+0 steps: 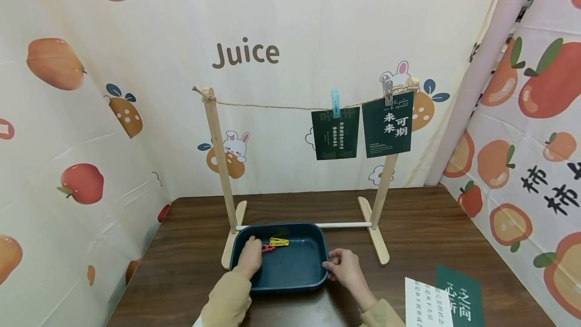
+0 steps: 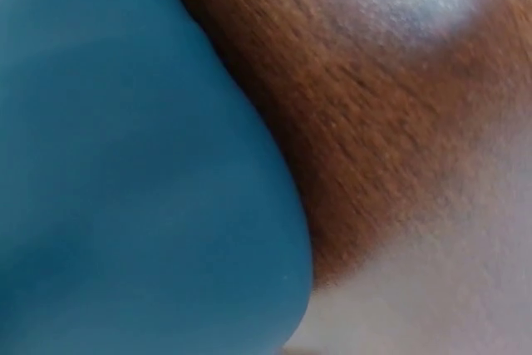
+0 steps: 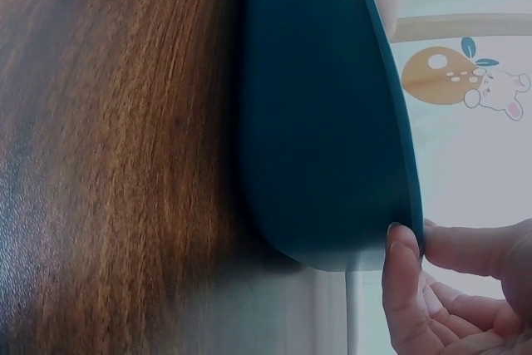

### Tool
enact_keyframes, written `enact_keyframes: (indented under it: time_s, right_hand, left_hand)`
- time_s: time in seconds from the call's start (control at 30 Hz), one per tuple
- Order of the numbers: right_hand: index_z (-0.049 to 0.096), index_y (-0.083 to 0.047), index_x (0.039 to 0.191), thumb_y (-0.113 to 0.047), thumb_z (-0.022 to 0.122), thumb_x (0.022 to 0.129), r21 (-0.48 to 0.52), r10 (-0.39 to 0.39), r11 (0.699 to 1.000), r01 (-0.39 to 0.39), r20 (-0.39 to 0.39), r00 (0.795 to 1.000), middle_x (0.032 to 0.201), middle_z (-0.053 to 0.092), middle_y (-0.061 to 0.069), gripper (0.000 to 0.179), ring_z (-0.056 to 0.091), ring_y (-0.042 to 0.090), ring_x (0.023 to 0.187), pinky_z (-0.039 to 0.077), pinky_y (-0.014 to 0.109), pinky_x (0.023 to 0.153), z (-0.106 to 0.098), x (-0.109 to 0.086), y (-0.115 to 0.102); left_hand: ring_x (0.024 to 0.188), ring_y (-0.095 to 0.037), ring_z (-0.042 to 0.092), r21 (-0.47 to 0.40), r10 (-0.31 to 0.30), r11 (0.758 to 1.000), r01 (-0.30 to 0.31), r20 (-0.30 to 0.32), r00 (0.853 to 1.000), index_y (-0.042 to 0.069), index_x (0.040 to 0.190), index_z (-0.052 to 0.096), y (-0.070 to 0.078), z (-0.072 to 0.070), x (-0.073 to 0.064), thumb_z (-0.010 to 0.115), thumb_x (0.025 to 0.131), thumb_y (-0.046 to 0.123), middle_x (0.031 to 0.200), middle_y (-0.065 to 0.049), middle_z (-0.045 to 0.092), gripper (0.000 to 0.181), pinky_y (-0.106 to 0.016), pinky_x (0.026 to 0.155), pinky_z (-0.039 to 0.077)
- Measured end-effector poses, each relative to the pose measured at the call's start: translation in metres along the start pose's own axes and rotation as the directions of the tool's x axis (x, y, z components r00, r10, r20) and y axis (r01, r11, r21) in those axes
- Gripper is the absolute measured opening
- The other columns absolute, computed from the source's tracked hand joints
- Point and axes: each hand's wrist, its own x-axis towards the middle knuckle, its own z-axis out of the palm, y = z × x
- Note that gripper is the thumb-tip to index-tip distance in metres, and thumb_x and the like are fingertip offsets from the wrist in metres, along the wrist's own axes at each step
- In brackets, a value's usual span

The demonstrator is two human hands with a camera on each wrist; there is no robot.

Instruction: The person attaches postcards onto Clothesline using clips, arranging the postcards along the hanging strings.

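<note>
A dark blue plastic tray sits on the table in front of a wooden stand. My left hand reaches over its left side, fingers down inside and mostly hidden, so I cannot tell what they hold. Right beside that hand a red clothespin lies in the tray, with a yellow clothespin just behind it. At the opposite side my right hand pinches the rim; in the right wrist view, thumb and fingers grip it from both sides. Only the tray's outer wall and the tabletop show in the left wrist view.
A twine line spans the stand's posts. From it hang two green cards, the left by a blue clothespin, the right by a grey clothespin. A white card overlaps a green card at front right.
</note>
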Motion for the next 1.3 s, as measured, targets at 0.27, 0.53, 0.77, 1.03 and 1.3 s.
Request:
enact_keyframes:
  time_s: [0.27,0.53,0.77,1.03,1.3]
  right_hand:
    - [0.056,0.017,0.090,0.007,0.065,0.073,-0.002,0.002,1.000,-0.002,-0.005,1.000,0.056,0.055,0.003,0.022,0.056,0.017,0.044,0.048,0.028,0.042,0.002,0.000,0.000]
    - [0.056,0.017,0.092,0.004,0.065,0.074,-0.002,0.005,1.000,-0.005,-0.009,1.000,0.057,0.056,0.004,0.023,0.056,0.016,0.044,0.048,0.027,0.043,0.002,-0.002,0.000]
    - [0.055,0.017,0.093,0.001,0.063,0.077,0.006,-0.005,1.000,0.005,-0.019,1.000,0.058,0.058,0.005,0.024,0.056,0.016,0.044,0.048,0.027,0.042,0.002,-0.006,0.001]
    - [0.061,0.010,0.088,-0.015,0.063,0.082,0.047,0.019,0.999,-0.016,-0.083,0.996,0.058,0.059,0.007,0.026,0.058,0.021,0.046,0.049,0.028,0.043,-0.001,-0.009,0.004]
    - [0.063,0.007,0.088,-0.008,0.063,0.081,-0.016,0.008,1.000,-0.011,-0.180,0.984,0.059,0.060,0.012,0.017,0.058,0.026,0.046,0.046,0.023,0.041,-0.020,-0.014,0.006]
  left_hand:
    - [0.071,-0.030,0.053,0.000,-0.076,0.997,0.076,0.041,0.996,-0.007,0.075,0.061,-0.001,0.000,0.002,0.058,0.077,-0.011,0.081,-0.018,0.049,0.006,-0.039,0.060,0.048]
    - [0.064,-0.023,0.053,-0.033,-0.088,0.996,0.089,0.033,0.996,-0.003,0.075,0.057,-0.001,-0.002,0.000,0.067,0.075,-0.001,0.074,-0.011,0.050,0.010,-0.036,0.057,0.047]
    - [0.065,-0.024,0.056,-0.107,-0.090,0.990,0.091,0.005,0.996,-0.002,0.077,0.057,0.006,-0.007,-0.005,0.069,0.074,0.001,0.074,-0.011,0.053,0.012,-0.036,0.057,0.048]
    - [0.069,-0.022,0.056,-0.163,-0.048,0.986,0.031,-0.100,0.994,-0.005,0.085,0.063,0.014,-0.011,-0.008,0.072,0.071,0.003,0.077,-0.010,0.054,0.018,-0.035,0.060,0.048]
    - [0.074,-0.024,0.055,-0.212,-0.018,0.977,-0.016,-0.158,0.987,-0.006,0.090,0.064,0.017,-0.015,-0.016,0.072,0.071,0.004,0.081,-0.012,0.054,0.022,-0.036,0.064,0.048]
